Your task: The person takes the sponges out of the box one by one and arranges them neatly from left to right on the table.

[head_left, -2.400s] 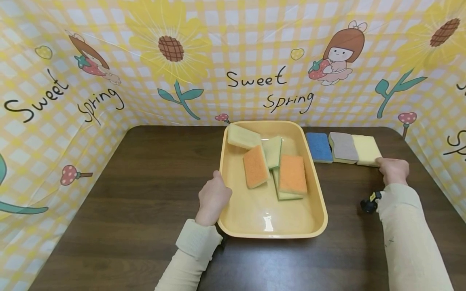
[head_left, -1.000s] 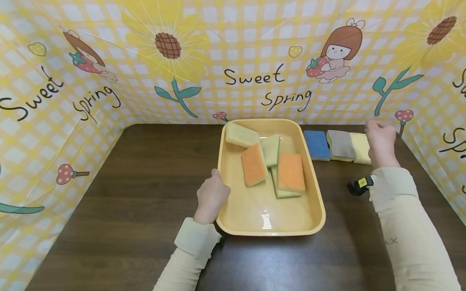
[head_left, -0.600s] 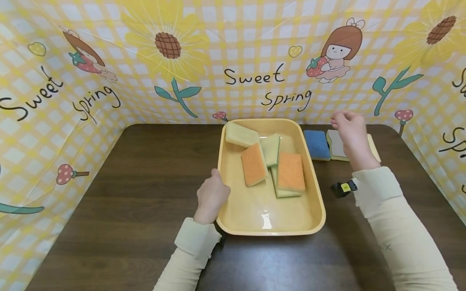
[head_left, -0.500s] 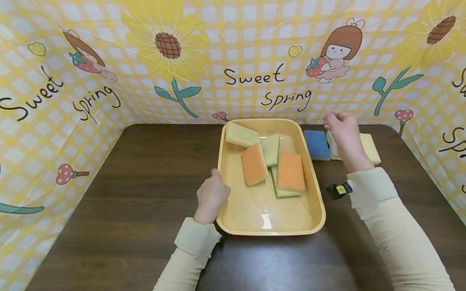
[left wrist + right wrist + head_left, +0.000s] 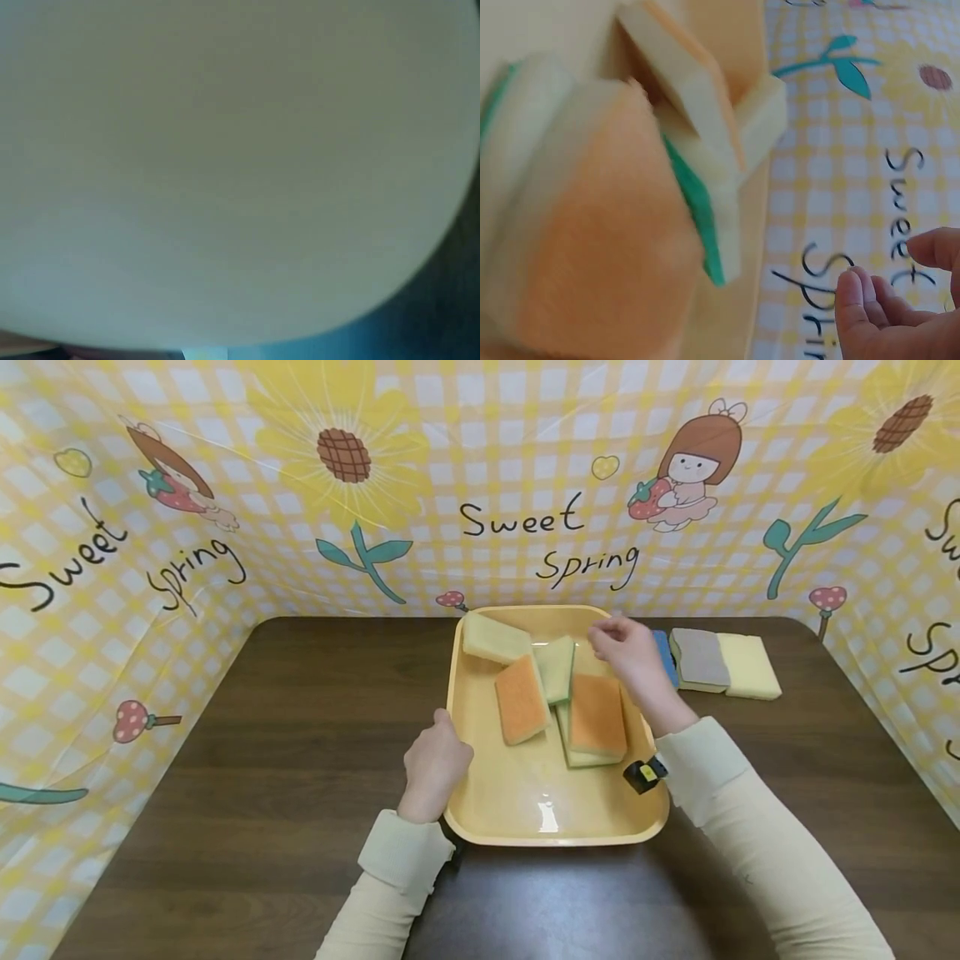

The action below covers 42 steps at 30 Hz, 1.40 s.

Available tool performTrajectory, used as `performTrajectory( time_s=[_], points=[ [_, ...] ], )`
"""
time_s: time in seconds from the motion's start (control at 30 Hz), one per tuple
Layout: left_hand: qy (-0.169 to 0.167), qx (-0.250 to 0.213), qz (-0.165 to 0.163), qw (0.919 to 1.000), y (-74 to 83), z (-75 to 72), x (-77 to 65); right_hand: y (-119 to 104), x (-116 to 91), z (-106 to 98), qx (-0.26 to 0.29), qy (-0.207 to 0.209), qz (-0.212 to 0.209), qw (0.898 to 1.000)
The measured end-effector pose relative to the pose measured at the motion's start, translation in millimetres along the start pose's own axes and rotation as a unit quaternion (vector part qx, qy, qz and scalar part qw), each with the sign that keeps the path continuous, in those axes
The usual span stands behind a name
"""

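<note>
In the head view my left hand (image 5: 437, 768) grips the left rim of a shallow yellow plastic basin (image 5: 495, 802). Held above the basin's far right corner, my right hand (image 5: 628, 653) is empty. Its thumb and loosely bent fingers (image 5: 851, 296) stand apart in the right wrist view. Inside the basin lie several sponges: an orange-topped sponge (image 5: 520, 703), a second orange-topped sponge (image 5: 597, 714) resting on a pale one, a green-edged sponge (image 5: 556, 668) and a pale sponge (image 5: 497, 638) at the far left. A blurred pale surface (image 5: 225, 165) fills most of the left wrist view.
Right of the basin, a blue sponge (image 5: 666, 658), partly hidden by my right hand, a grey sponge (image 5: 699, 657) and a yellow sponge (image 5: 750, 667) form a row along the back. A patterned cloth (image 5: 510, 460) rises behind the dark wooden table (image 5: 300, 727).
My right hand has left the yellow sponge, lifted and swept left past the grey and blue sponges to above the basin. My left hand has stayed at the rim.
</note>
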<state>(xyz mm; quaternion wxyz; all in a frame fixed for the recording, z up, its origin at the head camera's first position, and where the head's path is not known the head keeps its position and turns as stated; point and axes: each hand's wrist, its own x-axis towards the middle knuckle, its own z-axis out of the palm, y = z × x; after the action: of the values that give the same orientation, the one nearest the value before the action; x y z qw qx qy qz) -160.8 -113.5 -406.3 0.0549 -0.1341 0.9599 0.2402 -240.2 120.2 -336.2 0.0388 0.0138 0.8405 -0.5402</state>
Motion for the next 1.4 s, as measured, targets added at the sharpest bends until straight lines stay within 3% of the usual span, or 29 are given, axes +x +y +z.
performTrajectory(
  time_s=[0.13,0.33,0.63,0.83,1.1,1.4],
  points=[
    [0.000,0.001,0.002,1.0000,-0.3,0.3,0.2,5.7,1.2,15.0,-0.019,-0.029,0.013,0.999],
    [-0.001,0.004,0.002,1.0000,-0.7,0.0,0.0,13.3,3.0,36.0,-0.054,-0.040,-0.004,0.998],
    [0.001,0.001,0.004,1.0000,-0.3,-0.1,-0.4,16.5,-4.2,57.0,-0.161,-0.080,-0.007,0.984],
    [-0.004,0.001,0.000,1.0000,0.0,-0.2,-0.7,15.8,-9.9,63.8,-0.216,-0.089,-0.026,0.972],
    [-0.004,0.000,-0.002,1.0000,-0.7,0.2,0.5,16.0,-10.7,67.5,-0.238,-0.098,-0.025,0.966],
    [-0.004,0.002,-0.002,1.0000,-0.2,0.7,0.6,16.9,-9.5,74.5,-0.295,-0.101,-0.018,0.950]
  ],
)
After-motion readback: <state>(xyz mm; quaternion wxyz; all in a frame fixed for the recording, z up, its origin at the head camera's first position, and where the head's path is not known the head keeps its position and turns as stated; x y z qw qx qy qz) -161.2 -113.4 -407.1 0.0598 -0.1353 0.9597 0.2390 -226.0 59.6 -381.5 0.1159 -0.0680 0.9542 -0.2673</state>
